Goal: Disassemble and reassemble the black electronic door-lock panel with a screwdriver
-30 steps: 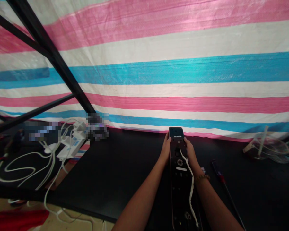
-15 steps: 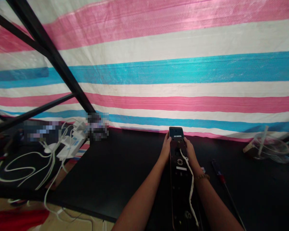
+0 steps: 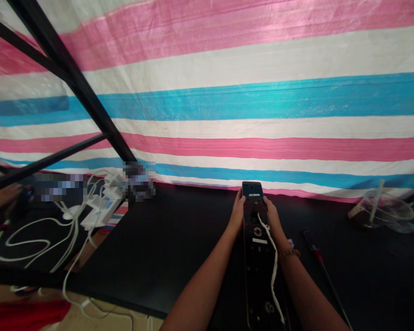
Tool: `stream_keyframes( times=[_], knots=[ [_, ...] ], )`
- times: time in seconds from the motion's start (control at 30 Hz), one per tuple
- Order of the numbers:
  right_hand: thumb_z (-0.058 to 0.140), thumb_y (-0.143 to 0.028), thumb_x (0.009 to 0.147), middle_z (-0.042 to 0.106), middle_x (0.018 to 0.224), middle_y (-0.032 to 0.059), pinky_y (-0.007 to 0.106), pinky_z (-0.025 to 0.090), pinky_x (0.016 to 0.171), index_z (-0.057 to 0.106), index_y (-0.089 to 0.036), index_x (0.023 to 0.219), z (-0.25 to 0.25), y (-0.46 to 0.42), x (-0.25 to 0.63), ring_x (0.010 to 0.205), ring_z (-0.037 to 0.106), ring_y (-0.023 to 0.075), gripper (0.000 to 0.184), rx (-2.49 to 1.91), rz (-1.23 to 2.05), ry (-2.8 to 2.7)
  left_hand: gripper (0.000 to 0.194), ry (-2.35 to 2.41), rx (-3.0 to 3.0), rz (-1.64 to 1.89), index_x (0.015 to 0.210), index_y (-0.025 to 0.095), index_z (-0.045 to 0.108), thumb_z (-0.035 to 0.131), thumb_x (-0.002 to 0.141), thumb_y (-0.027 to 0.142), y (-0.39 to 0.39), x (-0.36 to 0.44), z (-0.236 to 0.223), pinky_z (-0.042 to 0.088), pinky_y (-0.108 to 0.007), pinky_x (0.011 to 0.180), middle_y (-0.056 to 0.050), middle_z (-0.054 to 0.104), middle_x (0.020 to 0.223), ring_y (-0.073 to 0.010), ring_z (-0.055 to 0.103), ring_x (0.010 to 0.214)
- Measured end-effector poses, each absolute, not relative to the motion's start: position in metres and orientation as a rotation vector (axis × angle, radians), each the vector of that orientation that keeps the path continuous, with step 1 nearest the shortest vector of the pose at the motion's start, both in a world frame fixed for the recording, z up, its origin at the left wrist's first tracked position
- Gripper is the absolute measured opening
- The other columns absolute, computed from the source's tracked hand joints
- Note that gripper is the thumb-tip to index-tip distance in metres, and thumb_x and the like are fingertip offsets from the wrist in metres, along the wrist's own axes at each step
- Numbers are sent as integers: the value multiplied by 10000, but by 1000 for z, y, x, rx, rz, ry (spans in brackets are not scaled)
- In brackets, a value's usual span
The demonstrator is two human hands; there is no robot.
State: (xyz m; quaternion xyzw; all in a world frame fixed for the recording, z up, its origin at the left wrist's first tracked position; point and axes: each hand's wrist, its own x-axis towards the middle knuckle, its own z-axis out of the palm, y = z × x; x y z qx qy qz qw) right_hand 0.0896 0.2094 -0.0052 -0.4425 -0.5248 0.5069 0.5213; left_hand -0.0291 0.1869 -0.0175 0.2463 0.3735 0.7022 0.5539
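Note:
A long, narrow black door lock panel (image 3: 258, 262) lies lengthwise before me, its back face up. It has a white label, small round fittings and a glossy dark top end. A whitish cable (image 3: 274, 271) runs down along it from an opening near the top. My left hand (image 3: 238, 214) is closed on the upper left edge of the panel. On the opposite edge my right hand (image 3: 273, 219) grips it, a beaded bracelet at the wrist. The undersides of both hands' grips are hidden. To the right of my right forearm rests a long screwdriver (image 3: 312, 243) with a dark and red handle.
The black table (image 3: 165, 239) runs to a striped tarpaulin (image 3: 262, 101). At right lies a clear plastic cup (image 3: 376, 211) with a straw. At left are a white power strip (image 3: 103, 207), tangled white cables (image 3: 37, 243), a black metal frame (image 3: 86, 101) and another person's arm (image 3: 0, 197).
My hands and the door lock panel stay in place. At the far left, the other person's arm has come further into view.

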Motion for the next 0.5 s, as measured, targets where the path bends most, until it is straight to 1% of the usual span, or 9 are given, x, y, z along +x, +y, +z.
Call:
stream_keyframes(
  times=[0.13, 0.33, 0.5],
  knots=[
    [578, -605, 747, 699, 673, 19, 304, 471, 676, 673, -199, 699, -5, 209, 88, 699, 616, 210, 419, -1076, 1221, -1200, 547, 869, 585, 1654, 1373, 213, 549, 633, 849, 347, 187, -29, -19, 446, -370, 1033, -85, 654, 1312, -261, 614, 1198],
    [583, -594, 746, 711, 696, 20, 305, 467, 676, 698, -193, 743, -2, 207, 88, 685, 613, 207, 417, -1074, 1207, -1230, 544, 863, 593, 1669, 1366, 219, 559, 639, 846, 357, 189, -29, -23, 440, -368, 1045, -83, 636, 1343, -260, 604, 1217],
    [590, -593, 733, 716, 710, 17, 309, 465, 684, 707, -195, 759, -2, 207, 90, 700, 613, 212, 415, -1094, 1185, -1248, 568, 867, 569, 1650, 1397, 215, 530, 625, 853, 350, 188, -29, -21, 453, -385, 1037, -91, 650, 1322, -269, 617, 1203]
  ],
)
